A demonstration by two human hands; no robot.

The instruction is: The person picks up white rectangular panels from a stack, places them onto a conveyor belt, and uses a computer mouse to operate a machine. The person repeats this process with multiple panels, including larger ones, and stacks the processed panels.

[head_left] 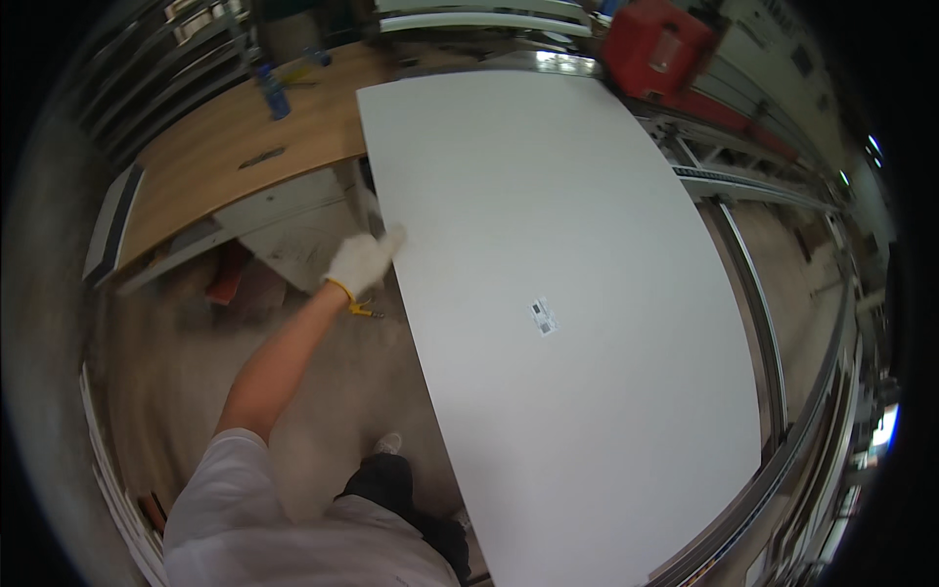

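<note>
A large white board [587, 215] fills the middle of the view, with a small printed label [543, 318] stuck on its top face. My left hand [362, 262], in a white glove with a yellow cuff, is at the board's left edge. Its thumb lies over the top near the rim, while the other fingers are partly hidden, closed about the edge. Just below the wrist shows a small yellow piece with a metal tip [367, 313]; whether it is joined to the cuff I cannot tell. My right hand is out of sight.
A wood-topped table [196, 186] stands at the far left, bearing a blue bottle [275, 96] and a dark flat item [261, 157]. A red machine part [655, 47] stands at the far right. Along the board's right side runs a metal rail [758, 293].
</note>
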